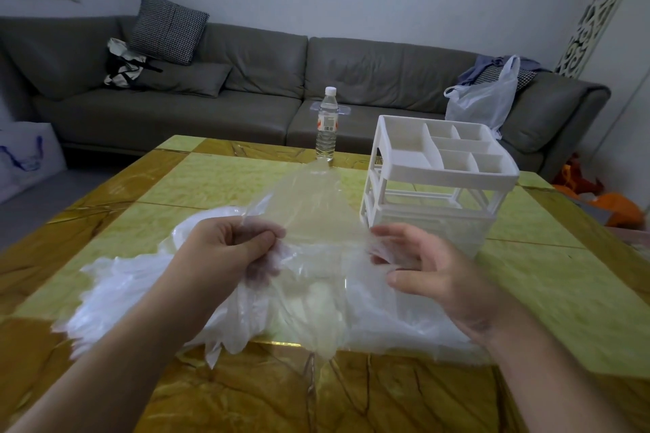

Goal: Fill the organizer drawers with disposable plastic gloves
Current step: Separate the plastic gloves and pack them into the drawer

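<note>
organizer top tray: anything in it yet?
Empty. The organizer top compartments show only bare white floors; the gloves lie heaped on the table.

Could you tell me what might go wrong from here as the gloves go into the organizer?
The glove pinched by the left hand is thin and clingy, so it may drag others off the pile. The right hand is open and barely touches the film, so it could slip. The water bottle stands close behind the organizer and might be knocked over.
</note>
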{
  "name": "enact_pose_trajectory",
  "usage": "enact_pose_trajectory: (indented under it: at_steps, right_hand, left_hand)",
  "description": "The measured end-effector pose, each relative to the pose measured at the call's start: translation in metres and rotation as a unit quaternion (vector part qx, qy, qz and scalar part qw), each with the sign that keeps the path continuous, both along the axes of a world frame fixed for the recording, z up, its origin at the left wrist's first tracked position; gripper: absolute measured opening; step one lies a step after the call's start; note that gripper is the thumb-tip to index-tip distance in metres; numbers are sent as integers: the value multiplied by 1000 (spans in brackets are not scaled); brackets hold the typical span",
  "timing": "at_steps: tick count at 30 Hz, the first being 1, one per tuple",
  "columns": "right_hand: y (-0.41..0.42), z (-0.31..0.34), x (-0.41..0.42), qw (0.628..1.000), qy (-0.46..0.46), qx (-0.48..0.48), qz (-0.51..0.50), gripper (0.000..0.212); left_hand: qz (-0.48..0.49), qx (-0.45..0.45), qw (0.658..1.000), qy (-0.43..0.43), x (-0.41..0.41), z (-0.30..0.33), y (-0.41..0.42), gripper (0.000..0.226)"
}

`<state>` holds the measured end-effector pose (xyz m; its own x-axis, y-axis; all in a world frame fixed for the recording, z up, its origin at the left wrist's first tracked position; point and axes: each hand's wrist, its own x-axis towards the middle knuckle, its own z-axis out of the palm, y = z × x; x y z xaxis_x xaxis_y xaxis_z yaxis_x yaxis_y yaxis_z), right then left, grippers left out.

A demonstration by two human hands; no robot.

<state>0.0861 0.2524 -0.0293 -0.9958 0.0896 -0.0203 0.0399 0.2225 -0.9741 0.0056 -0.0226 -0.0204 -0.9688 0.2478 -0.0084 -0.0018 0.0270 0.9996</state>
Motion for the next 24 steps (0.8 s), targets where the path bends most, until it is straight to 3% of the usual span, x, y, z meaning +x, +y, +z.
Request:
enact_pose_trajectory:
  at_steps: [4,9,17,24]
  right_hand:
    - [-12,5,-1,991,4,-129,32,67]
    - [-30,1,-5,994,35,-103,-33,7]
    - [0,0,-6,982,14,-126,-143,7]
    - [0,0,-6,980,16,-139,-144,17]
  left_hand:
    - [-94,-50,994,13,10,3,6,16]
    - [-211,-117,971,3,18,2,13,15]
    - [-203,-152,967,-23,4,13,-14,17]
    - [-240,-140,960,8,5,12,-12,30]
